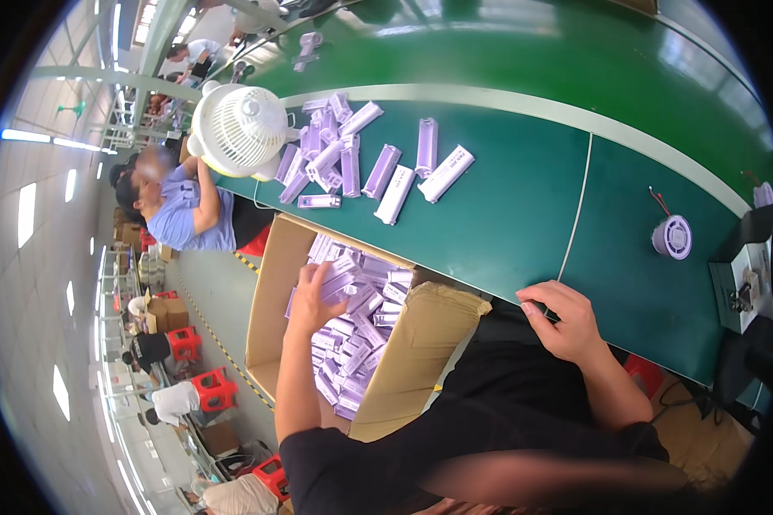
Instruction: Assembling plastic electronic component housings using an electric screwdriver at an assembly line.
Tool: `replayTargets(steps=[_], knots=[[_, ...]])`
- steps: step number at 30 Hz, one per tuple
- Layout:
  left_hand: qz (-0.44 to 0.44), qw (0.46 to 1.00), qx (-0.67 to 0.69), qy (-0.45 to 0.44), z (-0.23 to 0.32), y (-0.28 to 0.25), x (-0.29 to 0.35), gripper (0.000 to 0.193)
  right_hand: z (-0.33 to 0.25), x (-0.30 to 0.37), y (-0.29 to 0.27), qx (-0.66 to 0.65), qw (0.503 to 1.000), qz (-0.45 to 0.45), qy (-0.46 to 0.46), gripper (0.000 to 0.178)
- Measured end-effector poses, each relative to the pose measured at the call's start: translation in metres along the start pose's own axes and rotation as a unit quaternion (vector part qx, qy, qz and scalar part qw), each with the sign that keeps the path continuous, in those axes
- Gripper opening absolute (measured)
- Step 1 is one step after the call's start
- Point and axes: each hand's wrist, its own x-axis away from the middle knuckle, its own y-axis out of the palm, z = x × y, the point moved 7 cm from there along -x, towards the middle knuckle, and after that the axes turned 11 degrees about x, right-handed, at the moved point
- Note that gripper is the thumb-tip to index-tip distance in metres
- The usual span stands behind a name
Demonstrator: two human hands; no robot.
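My left hand (313,302) is inside a cardboard box (270,296), its thumb and fingers around a long lilac plastic housing (337,276). The hand covers part of that piece. Many similar lilac housings (352,356) lie jumbled below it in the box. My right hand (565,323) rests at the near edge of the green table (498,227). Its fingers are loosely bent, a gap shows beside the thumb, and nothing is seen in it. More lilac housings (380,173) lie on the table, some piled, some apart.
A white fan (242,129) stands at the table's left end. A round lilac part (672,237) with red wires sits at right, near a device (747,279). Beyond a pale rail runs a green belt (489,51). A co-worker in blue (189,206) sits at left.
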Motion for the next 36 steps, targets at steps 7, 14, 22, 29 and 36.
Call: replayTargets(steps=[7, 14, 22, 29, 36], knots=[[0.072, 0.995, 0.025, 0.066, 0.127, -0.076, -0.032, 0.085, -0.001, -0.001, -0.002, 0.006, 1.000, -0.001, -0.012, 0.014], [-0.045, 0.978, 0.109, 0.175, 0.260, -0.003, -0.091, 0.083, -0.002, 0.004, 0.000, 0.008, 1.000, -0.002, -0.001, 0.015], [-0.012, 0.986, 0.017, 0.165, 0.256, 0.059, -0.161, 0.088, -0.004, 0.007, 0.001, 0.014, 1.000, 0.002, -0.004, 0.015], [0.152, 0.976, -0.044, 0.152, 0.220, 0.041, -0.192, 0.100, -0.005, 0.003, 0.000, 0.024, 1.000, 0.002, 0.004, 0.015], [0.262, 0.957, 0.027, 0.122, 0.158, -0.035, -0.125, 0.056, 0.000, -0.001, 0.008, 0.028, 1.000, -0.004, 0.012, 0.014]])
